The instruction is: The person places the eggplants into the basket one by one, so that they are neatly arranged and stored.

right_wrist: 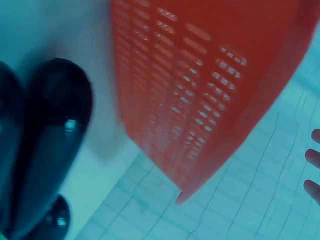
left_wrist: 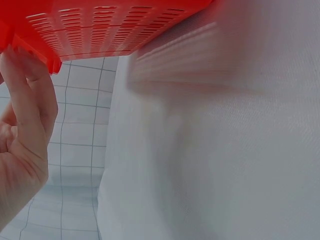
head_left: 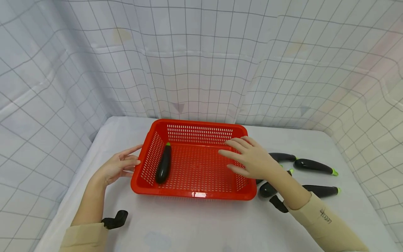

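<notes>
A red plastic basket point(head_left: 198, 168) with slotted walls stands on the white table. One dark eggplant point(head_left: 163, 166) with a green tip lies inside along its left side. My left hand point(head_left: 118, 166) is at the basket's left rim, its fingertips right at the edge; the left wrist view shows the fingers point(left_wrist: 32, 95) reaching up to that rim. Over the basket's right end hovers my right hand point(head_left: 248, 157), fingers spread and holding nothing. Only some fingertips point(right_wrist: 312, 160) of it show in the right wrist view.
Several eggplants lie right of the basket, among them one at the back point(head_left: 315, 166) and one nearer the front point(head_left: 322, 191). Part of the group is hidden behind my right forearm. A white gridded curtain point(head_left: 201, 70) encloses the table at the back and sides.
</notes>
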`<action>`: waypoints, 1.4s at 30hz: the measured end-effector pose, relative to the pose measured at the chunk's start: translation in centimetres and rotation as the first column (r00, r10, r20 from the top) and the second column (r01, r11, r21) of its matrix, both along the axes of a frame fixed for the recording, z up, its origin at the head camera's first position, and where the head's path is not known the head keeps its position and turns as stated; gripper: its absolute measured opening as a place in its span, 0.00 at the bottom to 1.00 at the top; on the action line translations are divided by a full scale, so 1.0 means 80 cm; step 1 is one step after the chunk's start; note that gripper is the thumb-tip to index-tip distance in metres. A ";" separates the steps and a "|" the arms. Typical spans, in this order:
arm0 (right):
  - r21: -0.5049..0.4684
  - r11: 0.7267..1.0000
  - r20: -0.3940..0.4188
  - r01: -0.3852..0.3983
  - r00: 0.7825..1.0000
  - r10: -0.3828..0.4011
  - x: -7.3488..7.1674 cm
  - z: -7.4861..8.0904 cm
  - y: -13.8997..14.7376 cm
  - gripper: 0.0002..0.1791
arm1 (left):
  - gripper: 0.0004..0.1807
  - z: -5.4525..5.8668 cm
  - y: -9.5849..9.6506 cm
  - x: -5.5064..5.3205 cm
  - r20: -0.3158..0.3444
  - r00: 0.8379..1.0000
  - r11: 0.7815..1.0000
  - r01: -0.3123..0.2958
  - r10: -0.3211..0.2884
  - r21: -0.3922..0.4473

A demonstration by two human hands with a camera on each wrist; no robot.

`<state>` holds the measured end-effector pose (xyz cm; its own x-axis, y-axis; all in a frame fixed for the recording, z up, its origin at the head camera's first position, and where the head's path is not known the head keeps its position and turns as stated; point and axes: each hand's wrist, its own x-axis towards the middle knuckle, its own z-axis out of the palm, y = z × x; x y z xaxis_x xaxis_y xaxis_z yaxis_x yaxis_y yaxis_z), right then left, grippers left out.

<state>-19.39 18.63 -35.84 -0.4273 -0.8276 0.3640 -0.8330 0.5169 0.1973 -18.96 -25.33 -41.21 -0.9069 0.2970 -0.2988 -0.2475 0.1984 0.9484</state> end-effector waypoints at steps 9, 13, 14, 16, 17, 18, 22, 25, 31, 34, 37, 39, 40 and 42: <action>-0.128 0.977 0.014 0.171 0.985 -0.170 0.023 -0.034 0.048 0.28 | 0.36 -0.002 -0.002 0.001 -0.009 1.000 1.000 0.000 0.000 0.001; -0.201 0.951 0.020 0.236 0.971 -0.237 0.034 -0.045 0.072 0.28 | 0.36 -0.001 0.000 0.000 -0.007 1.000 1.000 -0.003 0.003 0.004; -0.219 0.942 0.024 0.254 0.967 -0.255 0.037 -0.048 0.078 0.29 | 0.36 -0.001 0.000 0.000 -0.005 1.000 1.000 -0.003 0.003 0.005; -0.249 0.922 0.041 0.296 0.955 -0.295 0.043 -0.053 0.091 0.30 | 0.36 0.000 0.001 0.000 -0.002 1.000 1.000 -0.004 0.004 0.007; -0.261 0.910 0.054 0.321 0.947 -0.318 0.046 -0.055 0.098 0.30 | 0.36 0.000 0.001 0.001 -0.001 1.000 1.000 -0.004 0.004 0.010; -0.273 0.898 0.065 0.344 0.938 -0.340 0.049 -0.058 0.105 0.31 | 0.36 0.000 0.001 0.001 0.000 1.000 1.000 -0.005 0.005 0.012; -0.309 0.839 0.125 0.448 0.894 -0.431 0.062 -0.070 0.137 0.31 | 0.36 0.000 0.002 0.001 0.001 1.000 1.000 -0.004 0.004 0.015; -0.321 0.789 0.176 0.525 0.851 -0.495 0.072 -0.081 0.163 0.30 | 0.36 -0.001 0.002 0.000 0.002 1.000 1.000 -0.005 0.005 0.017; -0.261 0.703 0.263 0.662 0.749 -0.608 0.090 -0.103 0.206 0.30 | 0.36 0.000 0.001 0.000 0.001 1.000 1.000 -0.007 0.007 0.015; -0.231 0.679 0.285 0.696 0.716 -0.637 0.097 -0.112 0.223 0.32 | 0.36 0.001 0.001 0.000 0.004 1.000 1.000 -0.009 0.009 0.017; -0.206 0.666 0.304 0.717 0.694 -0.653 0.102 -0.120 0.237 0.34 | 0.37 0.002 0.002 0.001 0.006 1.000 1.000 -0.011 0.011 0.019; -0.185 0.665 0.306 0.723 0.685 -0.661 0.104 -0.124 0.245 0.35 | 0.37 0.002 0.002 0.001 0.006 1.000 1.000 -0.014 0.013 0.020; -0.172 0.666 0.306 0.726 0.682 -0.664 0.106 -0.126 0.249 0.35 | 0.37 0.002 0.002 0.001 0.006 1.000 1.000 -0.014 0.014 0.021; -0.150 0.668 0.308 0.728 0.677 -0.668 0.109 -0.129 0.256 0.35 | 0.37 0.001 0.003 0.000 0.006 1.000 1.000 -0.015 0.014 0.023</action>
